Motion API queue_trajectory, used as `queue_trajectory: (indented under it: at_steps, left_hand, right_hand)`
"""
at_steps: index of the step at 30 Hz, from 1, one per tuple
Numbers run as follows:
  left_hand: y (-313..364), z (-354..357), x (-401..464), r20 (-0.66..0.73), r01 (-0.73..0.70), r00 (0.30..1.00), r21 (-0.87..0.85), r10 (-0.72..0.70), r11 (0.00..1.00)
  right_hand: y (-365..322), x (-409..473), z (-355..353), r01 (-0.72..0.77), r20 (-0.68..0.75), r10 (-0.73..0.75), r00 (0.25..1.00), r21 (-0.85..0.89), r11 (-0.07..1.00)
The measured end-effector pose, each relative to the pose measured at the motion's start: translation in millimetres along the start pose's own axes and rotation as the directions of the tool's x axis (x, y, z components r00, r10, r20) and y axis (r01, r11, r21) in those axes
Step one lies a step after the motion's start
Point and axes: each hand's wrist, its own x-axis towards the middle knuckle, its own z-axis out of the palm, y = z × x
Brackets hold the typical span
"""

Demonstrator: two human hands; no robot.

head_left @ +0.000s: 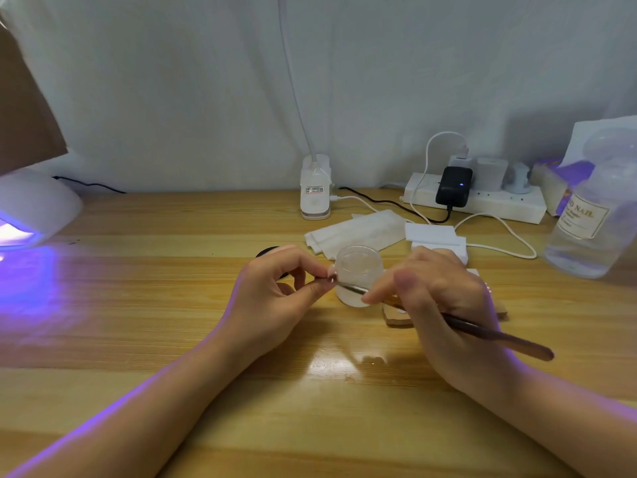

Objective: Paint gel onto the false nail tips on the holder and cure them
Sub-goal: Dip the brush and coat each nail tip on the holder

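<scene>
Wood grain runs across the big table that fills the lower half of the view, with a pale curtain hanging behind it. At the far left sits a white curing lamp, lit, throwing violet light over the boards beside it. On the right stands a clear bottle with a printed label, and behind it a tissue box. A white power strip lies along the back edge with a black adapter plugged in, and a white clip lamp base stands left of it. Folded white wipes and a small white box lie just behind the hands. The left hand has its fingers curled, pinching a small false nail tip between thumb and forefinger, near the table's middle. The right hand grips a dark-handled brush, whose metal ferrule reaches across to the tip; the bristles seem to touch it, though blur keeps that unsure. Directly behind the tip stands a small clear gel jar, open-topped. A tan wooden holder lies under the right hand, mostly hidden. A dark round lid peeks out behind the left knuckles.
</scene>
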Motion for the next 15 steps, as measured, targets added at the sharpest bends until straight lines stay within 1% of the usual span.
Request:
queue_trajectory:
  at_steps: [3,5,8,11,15]
  left_hand:
    - [-0.5,0.4,0.0,-0.006,-0.012,1.000,0.011,0.012,1.000]
    - [-1.2,0.3,-0.1,-0.011,-0.011,1.000,0.003,0.011,1.000]
    - [-1.8,-0.1,-0.3,-0.006,-0.013,1.000,0.005,0.013,1.000]
    - [-1.6,0.2,-0.3,-0.008,-0.015,1.000,0.009,0.016,1.000]
    - [-0.4,0.2,0.0,-0.004,-0.017,1.000,0.000,0.017,1.000]
  right_hand:
    - [-0.9,-1.9,-2.0,-0.009,-0.026,0.010,1.000,0.057,0.998]
    - [-1.5,-0.1,-1.2,-0.020,-0.045,0.021,0.999,0.040,0.999]
    - [-0.8,1.6,1.7,-0.037,-0.031,0.037,0.999,0.001,0.999]
    - [0.4,-1.8,-0.1,-0.032,-0.019,0.032,0.999,0.022,0.999]
    - [-1.2,-0.1,-1.2,-0.018,-0.052,0.019,0.998,0.018,1.000]
